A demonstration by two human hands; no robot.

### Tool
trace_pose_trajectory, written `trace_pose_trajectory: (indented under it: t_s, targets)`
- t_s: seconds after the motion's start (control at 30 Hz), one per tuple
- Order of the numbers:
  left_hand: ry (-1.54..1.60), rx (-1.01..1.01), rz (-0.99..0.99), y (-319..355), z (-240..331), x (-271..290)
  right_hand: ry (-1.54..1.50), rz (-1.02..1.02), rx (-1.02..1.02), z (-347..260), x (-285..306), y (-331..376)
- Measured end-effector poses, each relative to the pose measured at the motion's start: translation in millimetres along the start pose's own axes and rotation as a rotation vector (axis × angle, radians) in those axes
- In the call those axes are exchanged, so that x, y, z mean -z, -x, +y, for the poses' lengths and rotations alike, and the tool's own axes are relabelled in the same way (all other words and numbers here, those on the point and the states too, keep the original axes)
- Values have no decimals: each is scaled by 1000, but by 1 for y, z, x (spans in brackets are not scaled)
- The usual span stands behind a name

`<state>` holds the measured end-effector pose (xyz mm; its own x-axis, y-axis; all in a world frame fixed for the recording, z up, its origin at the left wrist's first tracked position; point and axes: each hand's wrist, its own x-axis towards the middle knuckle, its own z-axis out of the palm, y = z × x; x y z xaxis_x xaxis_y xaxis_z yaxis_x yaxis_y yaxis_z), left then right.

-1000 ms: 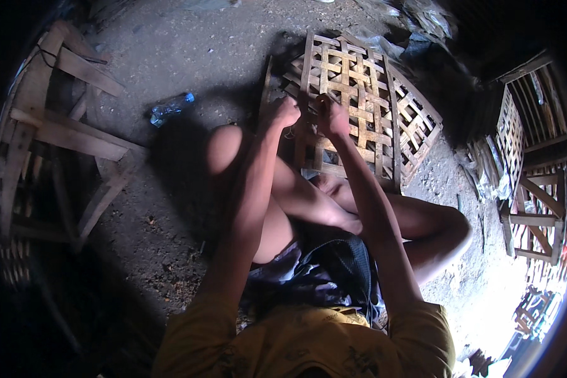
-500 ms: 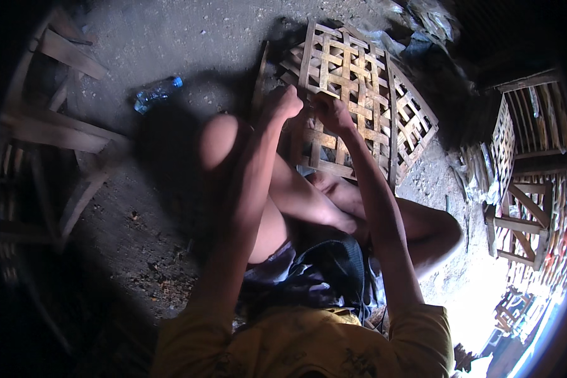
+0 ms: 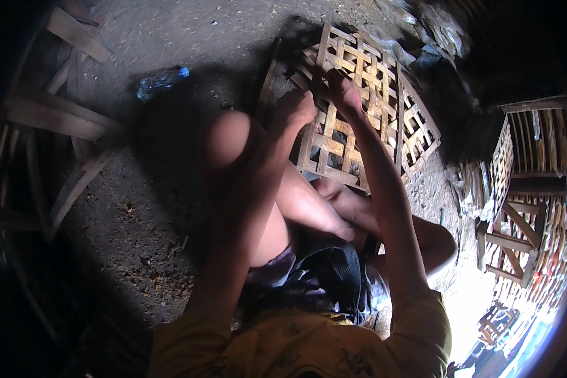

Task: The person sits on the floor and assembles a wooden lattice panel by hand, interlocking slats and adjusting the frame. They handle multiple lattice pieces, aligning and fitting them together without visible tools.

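A woven slatted panel with a wooden frame lies tilted in front of my crossed legs. My left hand is closed in a fist at the panel's left edge bar. Farther along that same edge, my right hand is also closed, its knuckles over the lattice. Both hands are close together but apart. Whatever is between the fingers of either hand is hidden in shadow.
A second woven panel lies under the first. A clear plastic bottle with a blue cap lies on the dirt floor at the far left. Wooden frame pieces stand at left. Crumpled plastic lies at the back, and slatted crates stand at right.
My right hand has moved farther forward along the panel's edge, while my left hand has come slightly back. The view has shifted a little.
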<state>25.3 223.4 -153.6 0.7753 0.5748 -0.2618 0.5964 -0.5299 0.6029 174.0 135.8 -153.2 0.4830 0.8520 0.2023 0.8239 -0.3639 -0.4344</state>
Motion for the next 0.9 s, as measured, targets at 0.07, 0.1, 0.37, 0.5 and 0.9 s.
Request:
trace_pose_trajectory:
  t_s: [0.07, 0.1, 0.37, 0.5, 0.9]
  targets:
    - [44, 22, 83, -7, -10, 2, 54, 47, 95, -2, -14, -25]
    - [66, 37, 101, -6, -12, 9, 76, 58, 121, -4, -21, -35]
    - [17, 84, 36, 2, 1, 20, 33, 197, 32, 21, -28, -44]
    - [44, 75, 8, 1, 10, 11, -133, 277, -122, 44, -31, -45]
    - [76, 90, -117, -11, 1, 16, -114, 328, 146, -13, -36, -19]
